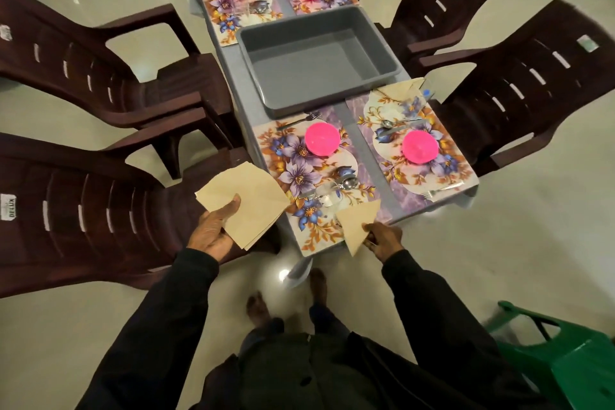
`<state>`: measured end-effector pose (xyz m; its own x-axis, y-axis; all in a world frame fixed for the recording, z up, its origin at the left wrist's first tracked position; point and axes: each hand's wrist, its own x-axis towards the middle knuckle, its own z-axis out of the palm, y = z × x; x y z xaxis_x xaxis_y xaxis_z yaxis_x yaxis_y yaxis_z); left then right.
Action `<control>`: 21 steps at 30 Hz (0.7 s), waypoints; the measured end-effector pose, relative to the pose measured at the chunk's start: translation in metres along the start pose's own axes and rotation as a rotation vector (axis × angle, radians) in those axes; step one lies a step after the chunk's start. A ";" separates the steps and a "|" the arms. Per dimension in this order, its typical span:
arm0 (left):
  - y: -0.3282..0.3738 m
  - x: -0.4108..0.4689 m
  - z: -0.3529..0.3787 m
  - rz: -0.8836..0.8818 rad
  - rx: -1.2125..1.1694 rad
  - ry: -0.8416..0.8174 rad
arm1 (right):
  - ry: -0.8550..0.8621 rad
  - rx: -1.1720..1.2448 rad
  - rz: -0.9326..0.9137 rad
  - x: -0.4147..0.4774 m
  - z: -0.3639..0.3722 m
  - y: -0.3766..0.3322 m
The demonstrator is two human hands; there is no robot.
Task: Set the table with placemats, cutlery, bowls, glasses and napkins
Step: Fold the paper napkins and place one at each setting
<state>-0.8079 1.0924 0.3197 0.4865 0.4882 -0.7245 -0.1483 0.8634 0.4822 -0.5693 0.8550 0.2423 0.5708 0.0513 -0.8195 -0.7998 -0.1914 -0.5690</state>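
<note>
our left hand (pixel 216 231) grips napkin stack (pixel 244 200) | right hand (pixel 382 238) pinches folded napkin (pixel 359 221) | we judge it light, limp: hold by edge

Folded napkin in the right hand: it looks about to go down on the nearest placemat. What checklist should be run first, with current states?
1. Right hand pinches one folded napkin: ok.
2. Left hand holds the spare napkin stack securely: ok.
3. Nearest placemat shows bare space at its near end: ok.
4. Pink bowl and spoon already on it: ok.
5. Glass on it: cannot tell, too clear and blurred.
6. Neighbouring placemat already has a napkin: ok.
</note>
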 end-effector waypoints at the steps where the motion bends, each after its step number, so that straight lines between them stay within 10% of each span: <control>1: 0.000 0.000 -0.006 -0.011 0.000 0.011 | 0.002 0.019 0.003 -0.002 0.007 0.010; 21: 0.014 -0.019 -0.070 -0.069 0.063 -0.031 | 0.315 0.061 -0.057 0.015 0.057 0.082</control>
<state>-0.8798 1.1043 0.3057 0.5206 0.4226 -0.7419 -0.0598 0.8848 0.4621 -0.6368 0.8959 0.1795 0.6369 -0.2471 -0.7302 -0.7690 -0.1371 -0.6243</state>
